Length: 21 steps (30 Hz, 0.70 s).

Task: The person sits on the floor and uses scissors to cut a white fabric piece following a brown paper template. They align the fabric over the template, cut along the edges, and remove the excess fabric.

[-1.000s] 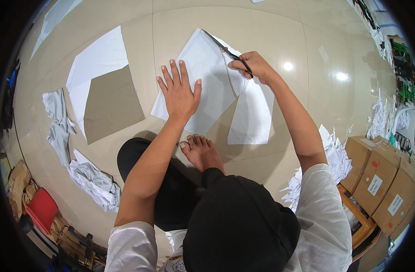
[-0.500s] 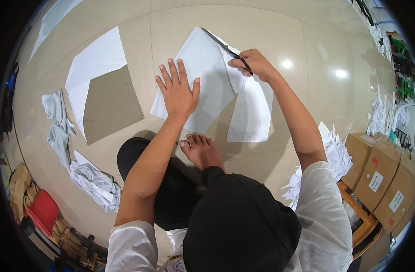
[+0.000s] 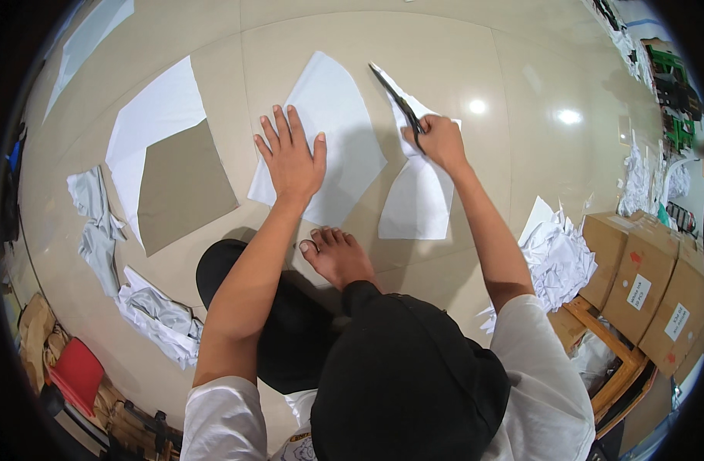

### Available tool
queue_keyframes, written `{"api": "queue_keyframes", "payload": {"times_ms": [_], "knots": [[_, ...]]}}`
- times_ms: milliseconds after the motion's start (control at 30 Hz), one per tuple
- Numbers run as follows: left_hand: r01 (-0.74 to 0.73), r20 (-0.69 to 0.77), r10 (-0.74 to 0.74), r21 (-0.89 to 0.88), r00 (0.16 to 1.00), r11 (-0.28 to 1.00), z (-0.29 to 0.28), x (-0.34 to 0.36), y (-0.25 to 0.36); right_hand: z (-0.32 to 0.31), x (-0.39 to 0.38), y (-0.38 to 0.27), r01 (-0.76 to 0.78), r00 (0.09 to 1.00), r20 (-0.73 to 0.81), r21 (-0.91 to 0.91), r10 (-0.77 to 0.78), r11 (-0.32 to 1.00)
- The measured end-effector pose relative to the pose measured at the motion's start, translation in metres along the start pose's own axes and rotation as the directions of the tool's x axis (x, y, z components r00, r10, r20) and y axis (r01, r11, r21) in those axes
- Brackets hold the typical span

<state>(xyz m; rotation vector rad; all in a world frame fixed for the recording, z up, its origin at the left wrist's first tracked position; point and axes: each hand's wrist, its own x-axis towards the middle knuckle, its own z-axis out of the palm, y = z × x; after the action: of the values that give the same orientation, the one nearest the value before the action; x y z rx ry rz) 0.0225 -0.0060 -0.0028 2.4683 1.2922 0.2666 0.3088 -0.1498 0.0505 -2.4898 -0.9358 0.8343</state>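
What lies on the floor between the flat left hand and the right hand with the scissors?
In the head view, only white fabric: the sheet under the left hand stretches toward the right hand, which holds the scissors. Nothing else lies there.

The person wears a white short-sleeved T-shirt (image 3: 536, 369) with some small print near the collar, a black cap (image 3: 409, 384) covering the head, and dark trousers (image 3: 283, 323). Both forearms are bare below the sleeves, and the one foot (image 3: 338, 257) showing is bare too.
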Motion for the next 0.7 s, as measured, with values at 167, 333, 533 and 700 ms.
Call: {"api": "queue_keyframes", "payload": {"times_ms": [167,333,533,700], "knots": [[0.034,-0.013,-0.035,-0.106,0.999,0.994,-0.011,0.004,0.001,0.014,-0.101,0.020,-0.051,0.982,-0.186,-0.109,0.031,0.993],[-0.034,-0.123,0.020,-0.111,0.992,0.993,-0.025,0.011,-0.006,0.035,-0.190,0.079,0.006,0.993,-0.116,-0.056,-0.013,0.998],[0.152,0.007,-0.151,-0.032,0.988,0.988,-0.064,0.010,-0.021,-0.007,-0.272,0.265,-0.299,0.852,-0.447,0.015,0.273,0.954],[0.232,0.216,-0.207,-0.100,0.954,0.968,-0.065,0.011,-0.023,-0.137,-0.362,0.405,-0.882,0.036,-0.835,0.231,0.550,0.410]]}}
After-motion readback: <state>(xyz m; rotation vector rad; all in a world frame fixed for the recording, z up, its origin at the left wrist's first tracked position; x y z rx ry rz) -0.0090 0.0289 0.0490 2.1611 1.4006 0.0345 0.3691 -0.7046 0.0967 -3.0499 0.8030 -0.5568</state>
